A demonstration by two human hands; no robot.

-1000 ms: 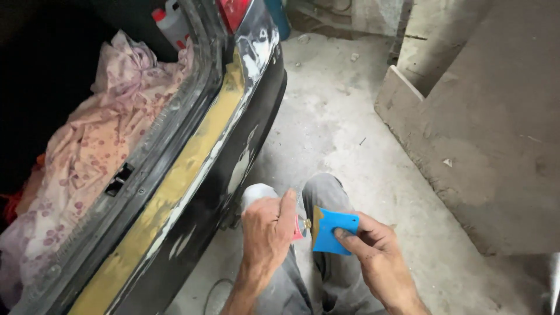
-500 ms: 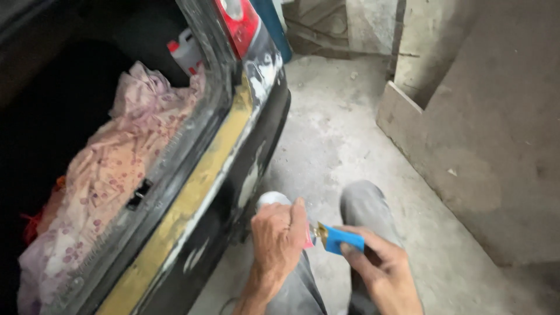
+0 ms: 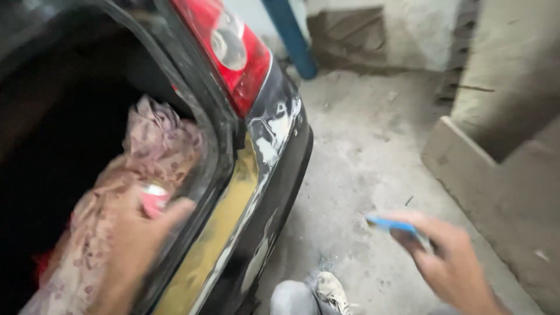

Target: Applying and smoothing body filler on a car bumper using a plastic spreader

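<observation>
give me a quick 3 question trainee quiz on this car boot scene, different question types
1. True or false: the right hand holds a flat blue plastic spreader.
2. Which thing is in the left hand's grip? A. small pink and white container B. metal spanner C. yellow sponge
3. Fill in: a crumpled pink floral cloth lies inside the open car ____ .

Key: 1 true; 2 A; 3 boot

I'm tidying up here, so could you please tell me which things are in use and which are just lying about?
In use:
left hand holding small pink can
right hand holding flat blue plastic spreader
yellow-filled black car bumper

Lying about:
crumpled pink floral cloth
blue pole
</observation>
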